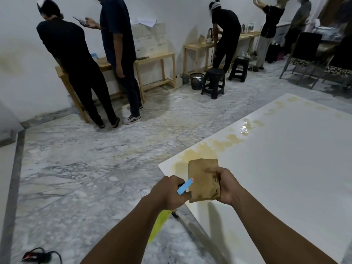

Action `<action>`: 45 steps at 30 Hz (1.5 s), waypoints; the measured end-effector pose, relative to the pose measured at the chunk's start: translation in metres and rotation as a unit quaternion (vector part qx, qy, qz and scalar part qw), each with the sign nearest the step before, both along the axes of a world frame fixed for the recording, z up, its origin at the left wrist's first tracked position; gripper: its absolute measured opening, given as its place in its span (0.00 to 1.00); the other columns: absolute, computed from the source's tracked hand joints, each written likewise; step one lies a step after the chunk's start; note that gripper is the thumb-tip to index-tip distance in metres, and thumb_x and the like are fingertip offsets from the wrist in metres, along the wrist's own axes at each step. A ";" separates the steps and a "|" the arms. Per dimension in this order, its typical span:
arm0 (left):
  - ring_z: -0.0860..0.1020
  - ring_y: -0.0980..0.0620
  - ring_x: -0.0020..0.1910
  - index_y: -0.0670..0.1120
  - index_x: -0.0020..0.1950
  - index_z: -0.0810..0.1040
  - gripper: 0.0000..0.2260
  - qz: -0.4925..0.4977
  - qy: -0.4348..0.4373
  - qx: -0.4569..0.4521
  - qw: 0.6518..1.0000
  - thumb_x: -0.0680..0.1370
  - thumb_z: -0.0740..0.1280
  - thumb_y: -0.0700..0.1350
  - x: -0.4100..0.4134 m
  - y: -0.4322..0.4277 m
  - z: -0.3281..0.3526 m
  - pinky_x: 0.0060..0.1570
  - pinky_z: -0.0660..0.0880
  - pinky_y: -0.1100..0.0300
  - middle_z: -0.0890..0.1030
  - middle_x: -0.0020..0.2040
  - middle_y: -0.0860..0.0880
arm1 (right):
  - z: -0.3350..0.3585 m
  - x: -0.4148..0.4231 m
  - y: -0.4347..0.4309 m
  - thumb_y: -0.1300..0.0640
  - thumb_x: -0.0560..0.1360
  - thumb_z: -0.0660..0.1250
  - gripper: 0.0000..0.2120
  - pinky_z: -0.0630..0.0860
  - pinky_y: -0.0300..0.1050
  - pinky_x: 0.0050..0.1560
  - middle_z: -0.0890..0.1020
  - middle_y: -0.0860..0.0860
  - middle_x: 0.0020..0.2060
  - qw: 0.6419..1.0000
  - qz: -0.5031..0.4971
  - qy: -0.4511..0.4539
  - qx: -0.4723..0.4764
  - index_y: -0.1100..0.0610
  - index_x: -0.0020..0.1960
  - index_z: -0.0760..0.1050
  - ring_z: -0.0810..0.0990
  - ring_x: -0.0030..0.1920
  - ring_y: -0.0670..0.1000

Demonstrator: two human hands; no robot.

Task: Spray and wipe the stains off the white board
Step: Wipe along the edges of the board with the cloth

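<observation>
Holding both tools over the near-left corner of the large flat white board [285, 159]: left hand [169, 191] curled round a yellow spray bottle with blue nozzle [184, 186], right hand [226, 185] gripping a folded brown cloth [202, 180]. Tan stains [219, 145] line the board's left edge. Judgement: spraying is pending; the nozzle needs aiming at the stains.

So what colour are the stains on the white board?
Yellowish-brown: stains trail along one edge of the white board; head view.

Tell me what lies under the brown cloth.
The white board, with a yellow stain showing past the cloth. What the cloth and the right hand cover cannot be seen.
</observation>
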State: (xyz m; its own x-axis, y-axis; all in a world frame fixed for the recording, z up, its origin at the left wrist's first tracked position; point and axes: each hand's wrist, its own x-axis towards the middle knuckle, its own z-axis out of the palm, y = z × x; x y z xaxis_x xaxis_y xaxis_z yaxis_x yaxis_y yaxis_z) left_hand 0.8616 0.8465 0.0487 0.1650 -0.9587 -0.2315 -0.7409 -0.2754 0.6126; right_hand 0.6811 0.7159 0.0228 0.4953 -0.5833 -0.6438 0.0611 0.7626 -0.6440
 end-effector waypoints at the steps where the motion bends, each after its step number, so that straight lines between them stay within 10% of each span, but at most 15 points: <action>1: 0.84 0.37 0.36 0.38 0.45 0.80 0.19 0.006 0.010 0.004 1.000 0.78 0.73 0.55 0.005 0.001 -0.004 0.44 0.82 0.42 0.85 0.42 0.35 | -0.004 0.003 -0.003 0.60 0.75 0.62 0.17 0.80 0.61 0.52 0.84 0.63 0.55 0.999 0.016 0.030 -0.010 0.63 0.62 0.76 0.83 0.54 0.64; 8: 0.87 0.45 0.29 0.51 0.37 0.74 0.16 0.085 0.109 0.008 0.990 0.80 0.73 0.55 0.044 0.026 -0.046 0.30 0.76 0.63 0.79 0.25 0.54 | -0.024 0.055 -0.041 0.50 0.83 0.52 0.20 0.76 0.45 0.37 0.83 0.58 0.47 0.909 0.198 0.304 -0.203 0.60 0.57 0.78 0.83 0.45 0.57; 11: 0.86 0.44 0.28 0.48 0.37 0.75 0.17 0.120 0.141 -0.003 0.983 0.79 0.74 0.56 0.063 0.037 -0.074 0.29 0.80 0.57 0.77 0.26 0.54 | -0.049 0.104 -0.066 0.41 0.81 0.50 0.23 0.73 0.47 0.35 0.80 0.57 0.41 0.810 0.265 0.383 -0.357 0.58 0.46 0.74 0.76 0.37 0.55; 13: 0.85 0.42 0.28 0.45 0.39 0.77 0.18 0.143 0.153 -0.011 0.978 0.78 0.75 0.56 0.076 0.041 -0.091 0.33 0.84 0.47 0.76 0.27 0.53 | -0.065 0.137 -0.074 0.53 0.79 0.58 0.09 0.69 0.48 0.34 0.77 0.59 0.45 0.730 0.315 0.412 -0.444 0.58 0.53 0.68 0.72 0.38 0.56; 15: 0.84 0.41 0.28 0.43 0.41 0.79 0.18 0.161 0.148 -0.023 0.976 0.78 0.75 0.57 0.091 0.041 -0.108 0.35 0.83 0.43 0.76 0.27 0.54 | -0.093 0.175 -0.076 0.61 0.77 0.60 0.19 0.66 0.46 0.32 0.77 0.62 0.50 0.691 0.344 0.411 -0.486 0.61 0.67 0.63 0.73 0.41 0.57; 19: 0.84 0.42 0.29 0.45 0.41 0.80 0.17 0.184 0.158 -0.035 0.970 0.77 0.74 0.58 0.117 0.041 -0.138 0.37 0.83 0.41 0.77 0.26 0.56 | -0.155 0.235 -0.060 0.40 0.77 0.55 0.33 0.71 0.57 0.60 0.68 0.64 0.69 0.513 0.478 0.489 -0.519 0.57 0.76 0.58 0.70 0.64 0.63; 23: 0.84 0.43 0.28 0.44 0.43 0.80 0.17 0.185 0.173 -0.038 0.967 0.78 0.74 0.58 0.127 0.047 -0.156 0.36 0.83 0.42 0.78 0.27 0.54 | -0.170 0.231 -0.078 0.35 0.78 0.49 0.30 0.64 0.60 0.66 0.64 0.56 0.75 0.432 0.422 0.459 -0.651 0.50 0.74 0.62 0.61 0.73 0.62; 29: 0.82 0.40 0.31 0.48 0.42 0.81 0.16 0.186 0.198 -0.017 0.962 0.76 0.74 0.61 0.122 0.046 -0.189 0.38 0.84 0.39 0.78 0.28 0.57 | -0.218 0.204 -0.090 0.32 0.79 0.41 0.31 0.43 0.62 0.77 0.45 0.44 0.80 0.457 0.392 0.398 -0.692 0.40 0.79 0.45 0.39 0.80 0.50; 45: 0.85 0.47 0.27 0.47 0.42 0.81 0.15 0.152 0.185 0.020 0.971 0.78 0.76 0.57 0.067 0.042 -0.221 0.37 0.85 0.42 0.80 0.28 0.52 | -0.234 0.159 -0.058 0.38 0.80 0.44 0.31 0.44 0.59 0.78 0.45 0.50 0.81 0.454 0.372 0.395 -0.707 0.46 0.80 0.44 0.38 0.80 0.54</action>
State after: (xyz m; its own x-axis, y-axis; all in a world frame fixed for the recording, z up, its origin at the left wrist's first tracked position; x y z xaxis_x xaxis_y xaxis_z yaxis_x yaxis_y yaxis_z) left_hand 0.9283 0.8885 -0.1720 0.3372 -0.8677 -0.3652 -0.3520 -0.4760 0.8059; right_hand 0.8405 0.6577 -0.2112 0.8338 -0.5509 -0.0344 -0.5507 -0.8260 -0.1198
